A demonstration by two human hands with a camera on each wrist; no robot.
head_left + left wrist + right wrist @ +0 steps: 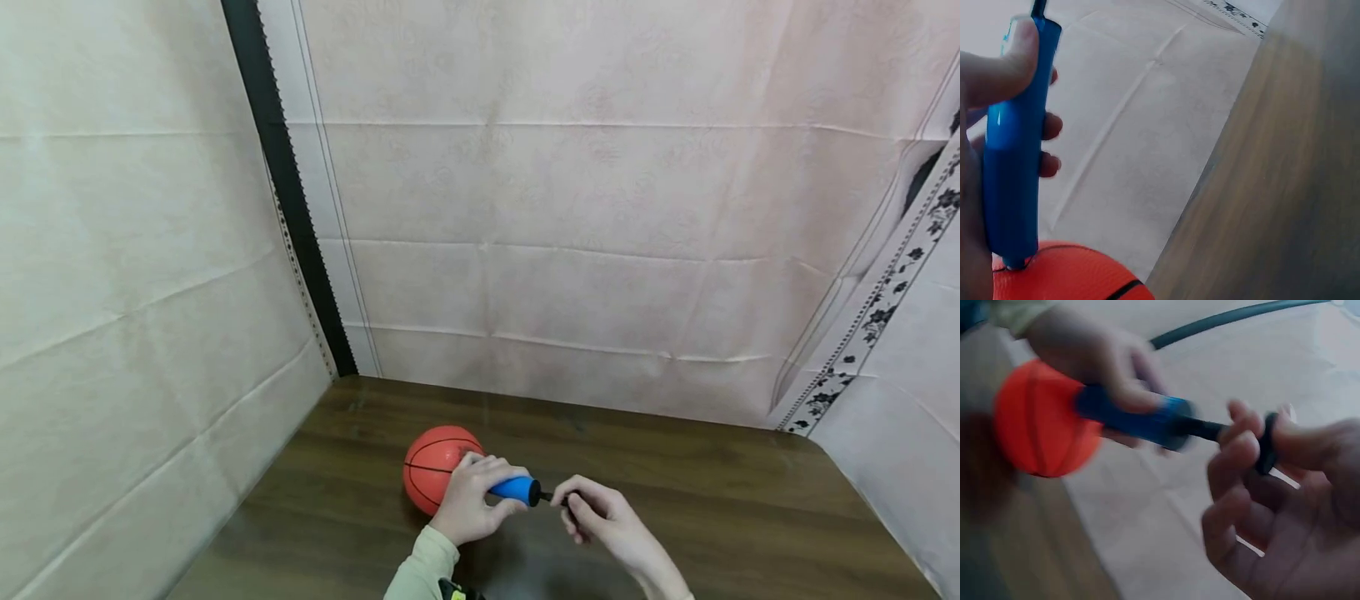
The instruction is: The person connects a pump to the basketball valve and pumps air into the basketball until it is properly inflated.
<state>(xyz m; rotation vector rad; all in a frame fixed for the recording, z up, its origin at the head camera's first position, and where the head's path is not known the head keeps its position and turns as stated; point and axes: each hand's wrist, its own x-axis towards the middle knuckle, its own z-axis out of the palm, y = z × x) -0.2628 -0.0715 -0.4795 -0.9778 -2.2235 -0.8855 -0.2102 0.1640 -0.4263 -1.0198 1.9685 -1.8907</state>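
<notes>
A small orange-red basketball (431, 471) rests on the wooden table. My left hand (476, 497) grips the blue barrel of a hand pump (513, 489), fingers wrapped round it. In the left wrist view, the end of the pump (1013, 187) meets the ball (1072, 275); whether a needle sits inside the ball is hidden. With thumb and fingers, my right hand (600, 512) pinches the black handle (1266, 444) of the pump. Part of the black rod (1204, 429) shows between barrel and handle.
Brown wood-grain tabletop (360, 533) lies under the work. Pale creased cloth (562, 292) hangs behind it, with more cloth at both sides. A dark strip (300, 208) runs down the back left corner, and a floral border (870, 321) the right one.
</notes>
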